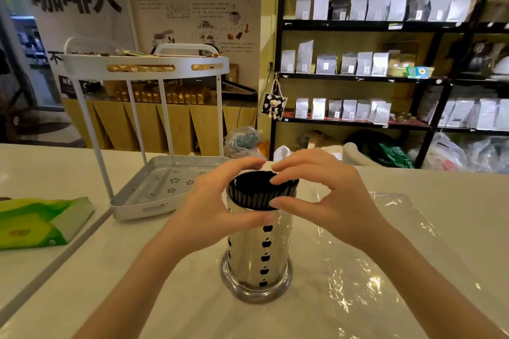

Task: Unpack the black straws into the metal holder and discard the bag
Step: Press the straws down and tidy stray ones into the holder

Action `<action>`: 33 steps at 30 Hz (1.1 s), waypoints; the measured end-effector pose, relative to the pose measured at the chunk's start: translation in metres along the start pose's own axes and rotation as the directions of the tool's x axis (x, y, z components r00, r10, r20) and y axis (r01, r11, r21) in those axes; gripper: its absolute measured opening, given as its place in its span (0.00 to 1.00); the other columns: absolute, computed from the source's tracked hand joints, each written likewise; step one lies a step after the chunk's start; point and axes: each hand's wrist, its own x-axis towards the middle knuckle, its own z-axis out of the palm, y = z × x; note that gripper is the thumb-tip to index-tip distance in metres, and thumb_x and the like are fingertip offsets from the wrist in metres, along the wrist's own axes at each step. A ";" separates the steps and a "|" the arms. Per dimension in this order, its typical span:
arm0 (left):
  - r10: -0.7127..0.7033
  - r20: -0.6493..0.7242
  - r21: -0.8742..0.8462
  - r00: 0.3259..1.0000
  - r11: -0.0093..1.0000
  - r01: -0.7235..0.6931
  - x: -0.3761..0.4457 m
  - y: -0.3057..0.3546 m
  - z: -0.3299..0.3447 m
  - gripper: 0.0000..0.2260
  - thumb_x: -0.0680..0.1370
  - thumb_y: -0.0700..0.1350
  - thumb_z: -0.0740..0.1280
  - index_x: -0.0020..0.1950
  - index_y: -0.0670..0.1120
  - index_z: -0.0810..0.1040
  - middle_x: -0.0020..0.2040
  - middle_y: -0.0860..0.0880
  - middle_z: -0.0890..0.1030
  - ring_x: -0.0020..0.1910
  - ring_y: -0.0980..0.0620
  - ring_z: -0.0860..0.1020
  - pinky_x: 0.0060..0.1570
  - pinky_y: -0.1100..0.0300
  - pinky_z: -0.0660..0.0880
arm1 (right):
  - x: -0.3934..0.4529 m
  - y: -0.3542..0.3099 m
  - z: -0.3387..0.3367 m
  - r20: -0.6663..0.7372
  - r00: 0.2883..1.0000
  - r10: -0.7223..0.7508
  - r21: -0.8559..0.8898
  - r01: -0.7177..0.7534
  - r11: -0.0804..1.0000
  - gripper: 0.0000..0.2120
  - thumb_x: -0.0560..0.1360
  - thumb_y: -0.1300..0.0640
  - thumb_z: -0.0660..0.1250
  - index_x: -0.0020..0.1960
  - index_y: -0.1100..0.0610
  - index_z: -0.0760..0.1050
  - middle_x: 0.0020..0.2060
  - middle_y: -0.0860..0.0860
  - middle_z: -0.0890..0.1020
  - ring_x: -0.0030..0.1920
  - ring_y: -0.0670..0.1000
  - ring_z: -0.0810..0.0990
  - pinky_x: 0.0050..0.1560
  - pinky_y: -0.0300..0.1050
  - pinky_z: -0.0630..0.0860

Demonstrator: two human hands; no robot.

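**Q:** On the bench, mid-frame — where do things stand?

**Me:** Black straws (260,191) are in the metal holder (259,250), upright, packed tight, tips showing above the rim. Holder stands on the bench (176,297), directly in front of me. I'd judge the unpacking step done or nearly so.

**Q:** Hands?

**Me:** Both cupped around the holder's top. My left hand (217,209) curls round the left side, thumb across the holder's front just under the rim, fingers arched over the far edge. My right hand (327,198) is half open, fingertips touching the straw tops, thumb at the near rim. Neither is closed around anything loose; looks like I'm evening out the bundle.

**Q:** The bag?

**Me:** Clear plastic bag (385,231) lies flat on the bench, just right of the holder and partly behind it. Looks empty, though glare makes it hard to be sure. Not discarded yet.

**Q:** What's left?

**Me:** Pick up the bag and bin it. No bin visible from here. White two-tier rack (154,190) and green packet (41,223) sit to the left, untouched.
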 end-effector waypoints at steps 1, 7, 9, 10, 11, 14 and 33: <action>0.031 -0.018 0.017 0.999 0.999 -0.031 -0.001 0.003 0.000 0.27 0.61 0.61 0.69 0.59 0.66 0.67 0.55 0.69 0.75 0.59 0.67 0.70 0.54 0.76 0.67 | 0.000 0.001 0.002 -0.009 1.000 -0.020 -0.034 0.020 0.999 0.11 0.67 0.48 0.70 0.48 0.49 0.80 0.46 0.37 0.79 0.53 0.40 0.76 0.57 0.45 0.73; 0.106 -0.024 0.014 0.994 0.994 -0.105 -0.001 0.009 0.003 0.20 0.66 0.57 0.68 0.56 0.67 0.70 0.55 0.72 0.74 0.56 0.67 0.73 0.53 0.75 0.68 | 0.000 0.000 0.005 -0.036 0.999 -0.024 -0.077 0.021 0.997 0.10 0.68 0.49 0.68 0.46 0.51 0.82 0.43 0.40 0.80 0.51 0.41 0.76 0.56 0.46 0.73; 0.111 -0.027 0.006 0.993 0.994 -0.111 -0.002 0.010 0.002 0.19 0.66 0.57 0.68 0.55 0.68 0.70 0.52 0.74 0.75 0.56 0.67 0.73 0.53 0.74 0.68 | 0.005 -0.005 0.000 -0.021 1.000 -0.002 -0.030 0.001 1.000 0.10 0.68 0.50 0.68 0.47 0.50 0.82 0.43 0.39 0.81 0.52 0.41 0.76 0.56 0.47 0.74; 0.110 -0.035 0.002 0.993 0.994 -0.110 -0.001 0.011 0.002 0.20 0.66 0.57 0.69 0.55 0.68 0.70 0.51 0.73 0.76 0.56 0.68 0.72 0.53 0.74 0.69 | 0.008 -0.009 -0.003 -0.010 1.000 0.008 0.003 -0.008 1.000 0.09 0.68 0.50 0.69 0.47 0.50 0.82 0.42 0.39 0.81 0.52 0.41 0.76 0.55 0.44 0.74; 0.100 -0.049 -0.001 0.994 0.995 -0.101 -0.001 0.011 0.002 0.20 0.65 0.57 0.70 0.54 0.68 0.70 0.50 0.72 0.77 0.55 0.69 0.72 0.51 0.75 0.70 | 0.012 -0.012 -0.008 0.001 1.000 0.013 0.037 -0.013 0.999 0.09 0.68 0.52 0.70 0.47 0.50 0.81 0.41 0.39 0.81 0.51 0.41 0.77 0.54 0.40 0.74; 0.068 -0.088 0.006 0.994 0.998 -0.068 0.001 0.016 0.002 0.16 0.64 0.58 0.67 0.50 0.69 0.69 0.49 0.71 0.74 0.54 0.74 0.70 0.48 0.78 0.69 | 0.031 -0.025 -0.027 -0.024 1.000 -0.009 0.091 0.011 0.996 0.09 0.69 0.59 0.71 0.48 0.51 0.79 0.39 0.38 0.80 0.43 0.37 0.79 0.45 0.28 0.73; -0.216 -0.337 -0.548 0.916 0.837 -0.004 0.025 0.030 -0.036 0.06 0.71 0.40 0.66 0.42 0.49 0.82 0.34 0.51 0.84 0.39 0.53 0.82 0.41 0.66 0.79 | 0.055 0.009 -0.068 -0.481 0.745 0.462 0.566 -0.138 0.813 0.05 0.71 0.59 0.69 0.43 0.49 0.80 0.33 0.40 0.84 0.41 0.42 0.82 0.42 0.34 0.78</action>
